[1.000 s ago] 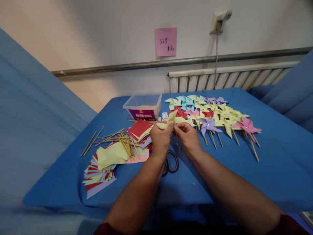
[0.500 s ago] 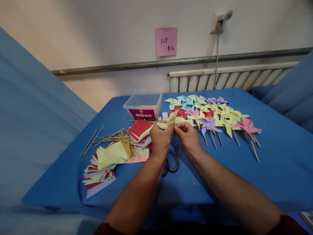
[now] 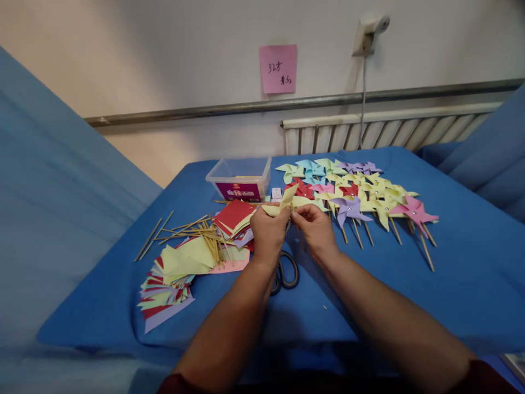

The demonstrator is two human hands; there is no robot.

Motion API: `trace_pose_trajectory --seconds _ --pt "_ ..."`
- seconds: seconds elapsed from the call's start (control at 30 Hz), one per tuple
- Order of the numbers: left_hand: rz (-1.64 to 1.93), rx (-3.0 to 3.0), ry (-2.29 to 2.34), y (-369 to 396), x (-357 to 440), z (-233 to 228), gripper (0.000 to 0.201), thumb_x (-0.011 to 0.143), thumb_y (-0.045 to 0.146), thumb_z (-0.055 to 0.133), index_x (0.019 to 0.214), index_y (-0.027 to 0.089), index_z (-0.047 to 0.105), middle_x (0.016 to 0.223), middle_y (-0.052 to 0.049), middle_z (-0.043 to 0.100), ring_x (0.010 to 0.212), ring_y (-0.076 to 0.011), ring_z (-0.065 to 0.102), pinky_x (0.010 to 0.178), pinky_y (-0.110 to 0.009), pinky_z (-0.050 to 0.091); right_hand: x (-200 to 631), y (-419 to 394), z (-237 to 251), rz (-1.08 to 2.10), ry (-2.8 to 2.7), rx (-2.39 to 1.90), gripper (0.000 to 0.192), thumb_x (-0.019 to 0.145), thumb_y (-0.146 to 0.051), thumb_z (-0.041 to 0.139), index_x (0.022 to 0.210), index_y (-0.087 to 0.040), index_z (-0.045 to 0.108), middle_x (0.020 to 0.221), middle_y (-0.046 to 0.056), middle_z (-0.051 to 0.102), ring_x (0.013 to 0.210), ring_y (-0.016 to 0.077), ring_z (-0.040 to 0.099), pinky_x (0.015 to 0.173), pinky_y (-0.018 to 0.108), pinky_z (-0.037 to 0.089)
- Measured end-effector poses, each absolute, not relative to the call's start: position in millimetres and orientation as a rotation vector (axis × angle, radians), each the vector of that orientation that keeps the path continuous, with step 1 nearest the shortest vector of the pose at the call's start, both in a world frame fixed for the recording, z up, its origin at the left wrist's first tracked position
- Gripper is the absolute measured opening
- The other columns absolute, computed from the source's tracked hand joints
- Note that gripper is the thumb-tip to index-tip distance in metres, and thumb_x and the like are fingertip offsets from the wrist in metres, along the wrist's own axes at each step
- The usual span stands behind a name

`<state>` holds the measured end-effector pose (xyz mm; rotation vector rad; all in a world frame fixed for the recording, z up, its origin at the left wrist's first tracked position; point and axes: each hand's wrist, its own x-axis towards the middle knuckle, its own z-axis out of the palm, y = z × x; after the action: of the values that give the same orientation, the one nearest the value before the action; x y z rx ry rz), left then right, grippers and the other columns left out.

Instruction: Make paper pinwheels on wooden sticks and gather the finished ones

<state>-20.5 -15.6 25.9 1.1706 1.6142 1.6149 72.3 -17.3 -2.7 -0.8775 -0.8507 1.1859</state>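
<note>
A pale yellow paper pinwheel [image 3: 288, 198] is gripped in my left hand [image 3: 268, 232], its folded blades standing up past the fingers. My right hand [image 3: 318, 230] closes in a pinch at the pinwheel's centre, fingertips almost touching those of the left. A thin wooden stick [image 3: 301, 238] slants down between the two hands, its upper end at the right fingertips. Whatever pin sits at the centre is hidden by the fingers. Under the hands lie scissors with black handles [image 3: 289, 271], their blades covered by my left wrist.
Several finished pinwheels [image 3: 348, 210] cover the table's back right. Left of my hands are loose sticks [image 3: 186, 230], stacked red and yellow paper squares [image 3: 233, 218] and a fan of cut paper [image 3: 166, 293]. Behind stand a clear plastic box [image 3: 240, 190] and a small white box [image 3: 276, 193].
Almost nothing differs. Both hands keep their hold on the pinwheel and stick, and the whole view has shifted very slightly.
</note>
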Motion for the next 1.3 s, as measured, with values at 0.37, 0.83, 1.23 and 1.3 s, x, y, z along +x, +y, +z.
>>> trace_pose_trajectory --seconds 0.37,0.83,1.23,1.3 --pt "1.637 1.234 1.65 -19.3 -19.4 29.2 0.025 0.061 0.03 0.075 0.08 0.015 0.067 0.068 -0.001 0.067 0.06 -0.0146 0.061 0.055 -0.024 0.045 70.5 -14.9 -8.5 1.149 -0.848 -0.891 0.028 0.062 -0.038 0.079 0.071 -0.02 0.06 0.067 -0.003 0.059 0.062 0.0118 0.052 0.062 0.027 0.042" --pt "1.661 1.085 1.387 -19.3 -17.3 28.2 0.028 0.059 0.03 0.077 0.081 0.015 0.065 0.066 0.002 0.064 0.057 -0.0111 0.056 0.055 -0.022 0.044 71.2 -19.0 0.4 1.095 -0.858 -0.979 0.03 0.061 -0.041 0.08 0.065 -0.02 0.06 0.061 -0.003 0.059 0.058 0.0123 0.052 0.059 0.027 0.042" --pt "1.583 0.717 1.045 -18.1 -12.7 37.0 0.037 0.05 0.023 0.082 0.079 0.014 0.061 0.067 0.002 0.063 0.06 -0.0103 0.059 0.064 -0.024 0.047 71.5 -24.2 5.2 0.997 -0.952 -1.035 0.022 0.067 -0.036 0.075 0.068 -0.021 0.058 0.06 -0.004 0.058 0.055 0.0118 0.05 0.054 0.026 0.042" --pt "1.57 0.707 1.018 -18.5 -13.1 37.8 0.037 0.05 0.022 0.083 0.079 0.013 0.061 0.067 0.002 0.063 0.06 -0.0104 0.059 0.065 -0.024 0.048 71.3 -23.9 5.7 1.013 -0.936 -1.022 0.023 0.066 -0.036 0.075 0.067 -0.021 0.057 0.06 -0.004 0.058 0.054 0.0117 0.049 0.055 0.027 0.041"
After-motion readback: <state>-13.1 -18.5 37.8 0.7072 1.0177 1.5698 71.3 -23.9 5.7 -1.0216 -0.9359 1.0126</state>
